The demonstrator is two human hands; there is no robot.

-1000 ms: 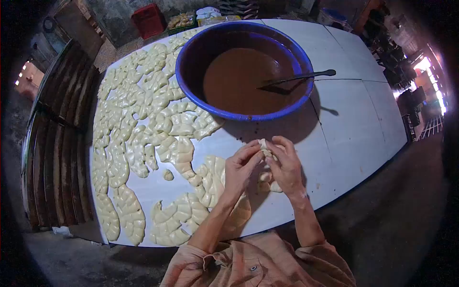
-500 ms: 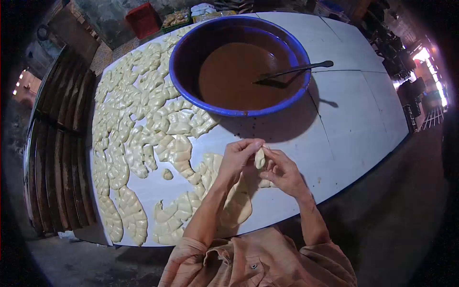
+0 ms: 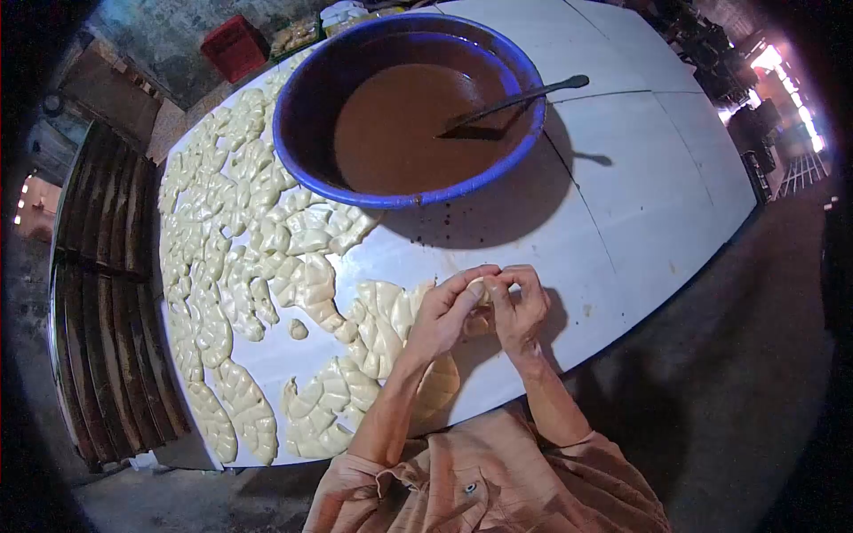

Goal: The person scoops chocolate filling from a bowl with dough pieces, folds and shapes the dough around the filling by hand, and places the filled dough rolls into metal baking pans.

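My left hand [image 3: 449, 313] and my right hand [image 3: 520, 311] meet over the near part of the table, fingers closed together on a small piece of pale dough [image 3: 481, 302]. My fingers cover most of that piece. Under and beside my left forearm lie flat, glossy sheets of dough [image 3: 382, 315] made of joined pieces. Beyond my hands stands a large blue basin [image 3: 418, 197] holding a smooth brown mixture [image 3: 391, 133]. A dark long-handled utensil [image 3: 515, 105] leans in it, its handle over the right rim; its lower end is hidden in the mixture.
Many more dough pieces [image 3: 204, 231] cover the left side of the white table [image 3: 640, 213]. One small lump [image 3: 298, 330] lies apart. A rack of dark trays [image 3: 111, 311] stands at the left. A red crate [image 3: 235, 48] sits behind the table.
My right hand has turned upward and drawn in against my left, its fingers now folding over the dough piece. The view has shifted slightly, so the basin appears further left and higher.
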